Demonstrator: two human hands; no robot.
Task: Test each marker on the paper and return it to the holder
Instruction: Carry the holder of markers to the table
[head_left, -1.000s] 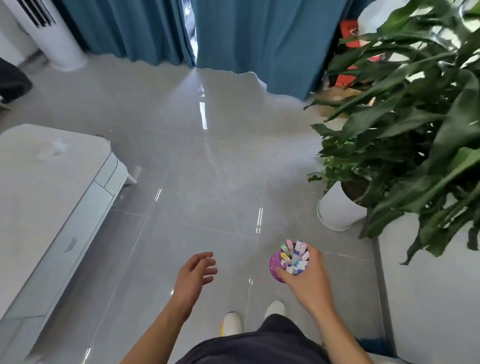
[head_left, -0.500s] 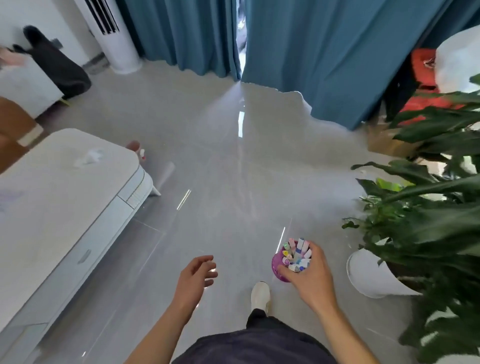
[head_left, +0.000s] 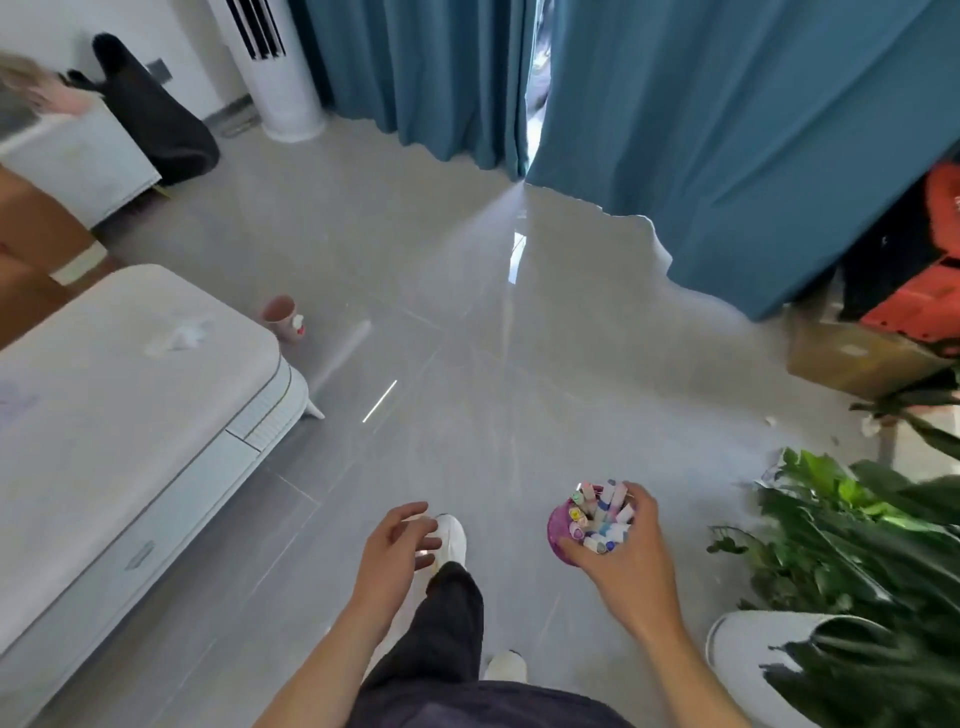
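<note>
Right hand (head_left: 631, 566) grips the purple holder (head_left: 557, 532) from the side, lower centre-right of the frame. Markers (head_left: 600, 517) are packed in it, caps up, colours too blurred to sort. Left hand (head_left: 392, 551) is at lower centre, fingers loose, holding nothing.

Grey floor (head_left: 467, 338) lies open through the middle, up to the blue curtain (head_left: 701, 130).

Left edge: white table (head_left: 104, 415), rounded corner jutting inward. A small cup (head_left: 280, 314) stands on the floor just beyond that corner.

Right edge: plant (head_left: 857, 545) in a white pot (head_left: 743, 649), both cut off by the frame.

A pale scrap lies on the tabletop, too blurred to identify. Upper left is smeared.
</note>
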